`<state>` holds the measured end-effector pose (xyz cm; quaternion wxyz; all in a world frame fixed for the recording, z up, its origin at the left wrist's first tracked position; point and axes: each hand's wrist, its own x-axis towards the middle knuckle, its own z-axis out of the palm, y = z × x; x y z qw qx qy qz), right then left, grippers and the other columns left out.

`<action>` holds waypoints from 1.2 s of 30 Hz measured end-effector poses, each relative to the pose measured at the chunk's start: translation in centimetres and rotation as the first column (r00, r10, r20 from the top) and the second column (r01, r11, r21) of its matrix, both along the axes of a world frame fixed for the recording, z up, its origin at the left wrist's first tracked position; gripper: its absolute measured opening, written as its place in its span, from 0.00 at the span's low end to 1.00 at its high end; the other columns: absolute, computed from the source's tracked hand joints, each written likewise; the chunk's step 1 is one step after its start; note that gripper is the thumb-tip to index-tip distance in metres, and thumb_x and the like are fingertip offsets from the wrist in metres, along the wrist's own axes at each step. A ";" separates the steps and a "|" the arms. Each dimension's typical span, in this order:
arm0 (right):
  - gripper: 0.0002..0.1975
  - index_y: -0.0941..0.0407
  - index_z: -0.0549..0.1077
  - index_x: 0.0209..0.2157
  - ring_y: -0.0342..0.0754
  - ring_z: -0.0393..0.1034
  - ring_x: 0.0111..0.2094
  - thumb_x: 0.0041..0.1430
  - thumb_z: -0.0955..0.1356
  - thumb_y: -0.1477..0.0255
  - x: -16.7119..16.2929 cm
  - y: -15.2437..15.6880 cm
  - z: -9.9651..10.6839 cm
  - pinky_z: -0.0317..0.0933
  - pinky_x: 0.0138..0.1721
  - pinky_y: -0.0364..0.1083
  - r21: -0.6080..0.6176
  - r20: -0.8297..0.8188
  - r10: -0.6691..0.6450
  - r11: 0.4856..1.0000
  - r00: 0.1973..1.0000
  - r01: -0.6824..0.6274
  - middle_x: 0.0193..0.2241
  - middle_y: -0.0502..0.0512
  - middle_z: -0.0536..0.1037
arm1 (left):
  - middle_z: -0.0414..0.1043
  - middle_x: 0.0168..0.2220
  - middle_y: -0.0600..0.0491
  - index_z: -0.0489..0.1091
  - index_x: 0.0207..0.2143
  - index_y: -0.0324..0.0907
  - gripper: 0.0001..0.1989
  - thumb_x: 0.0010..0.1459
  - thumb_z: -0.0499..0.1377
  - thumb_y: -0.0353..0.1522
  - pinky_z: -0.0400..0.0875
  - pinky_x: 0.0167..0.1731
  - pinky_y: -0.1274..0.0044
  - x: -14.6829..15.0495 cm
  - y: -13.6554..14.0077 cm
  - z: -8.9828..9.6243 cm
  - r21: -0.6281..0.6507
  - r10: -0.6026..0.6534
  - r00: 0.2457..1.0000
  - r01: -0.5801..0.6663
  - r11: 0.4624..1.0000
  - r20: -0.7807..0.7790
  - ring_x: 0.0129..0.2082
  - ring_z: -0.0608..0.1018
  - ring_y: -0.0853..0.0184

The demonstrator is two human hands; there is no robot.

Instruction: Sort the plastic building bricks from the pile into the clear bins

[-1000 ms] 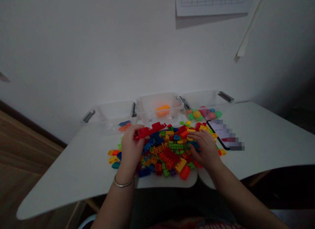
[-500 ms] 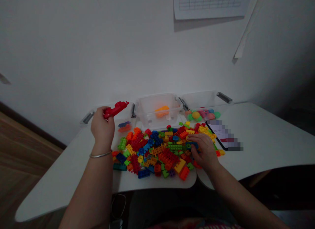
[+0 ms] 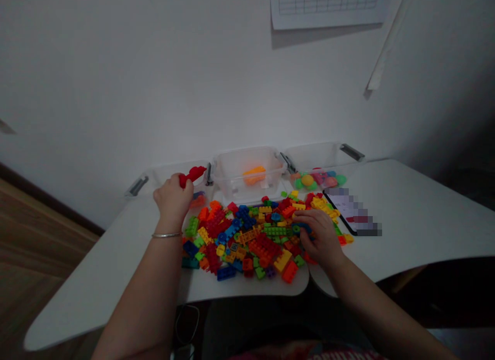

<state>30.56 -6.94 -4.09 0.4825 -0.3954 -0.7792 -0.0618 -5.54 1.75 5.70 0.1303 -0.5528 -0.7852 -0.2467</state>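
Observation:
My left hand (image 3: pixel 174 197) is closed around one end of a red plastic toy piece (image 3: pixel 196 173); its exact kind is unclear. It holds the piece up over the left clear plastic box (image 3: pixel 166 170), in which blue and orange pieces (image 3: pixel 198 199) lie. My right hand (image 3: pixel 324 237) rests at the right side of a heap of colourful toy building bricks (image 3: pixel 247 236). Its fingers curl over a blue toy piece (image 3: pixel 305 228), partly hidden beneath them.
An orange piece (image 3: pixel 254 175) lies in the middle clear box (image 3: pixel 232 161). The right clear box (image 3: pixel 315 153) holds several coloured balls (image 3: pixel 308 180). A dark-edged phone or tablet (image 3: pixel 350 210), partly blurred, lies right of the heap on the white table (image 3: pixel 417 215). The wall stands behind.
My left hand has moved right and slightly down with the red toy piece, bringing it over the left box. My right hand has stayed at the blue piece.

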 end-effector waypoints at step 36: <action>0.14 0.53 0.72 0.44 0.53 0.70 0.44 0.57 0.65 0.79 -0.2 0.2 -0.7 0.64 0.46 0.56 0.020 0.043 0.069 0.997 0.997 -0.070 0.43 0.56 0.78 | 0.76 0.42 0.46 0.78 0.42 0.48 0.11 0.58 0.59 0.36 0.69 0.46 0.61 4.6 -9.5 -2.5 -0.301 -0.443 0.889 0.394 0.868 -0.113 0.44 0.76 0.52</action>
